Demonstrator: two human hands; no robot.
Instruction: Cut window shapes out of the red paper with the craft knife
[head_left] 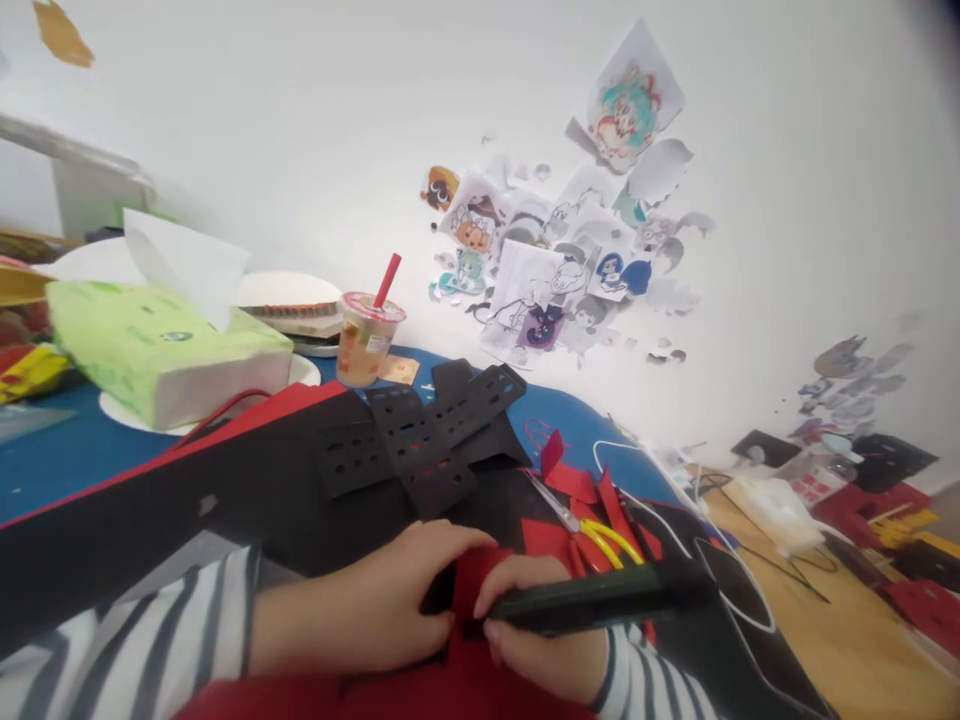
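My right hand (536,630) is closed round a dark green, pen-shaped tool (600,598), whose tip points left over red paper (476,580). The tool's far end is blurred, and its exact kind does not show clearly. My left hand (397,600) rests on the red paper, with thumb and forefinger curved about its left part; its other fingers are hidden beneath. Beyond both hands lie black paper strips (420,440) with cut-out holes, crossed over one another. To the right of these are scissors (592,530) with yellow handles, among red paper scraps (574,480).
A green tissue pack (172,345) sits on a white plate at the left. Behind the black sheet (277,465) stands a drink cup (364,345) with a red straw. A white cable (652,510) and a phone-like dark slab (750,620) lie at the right.
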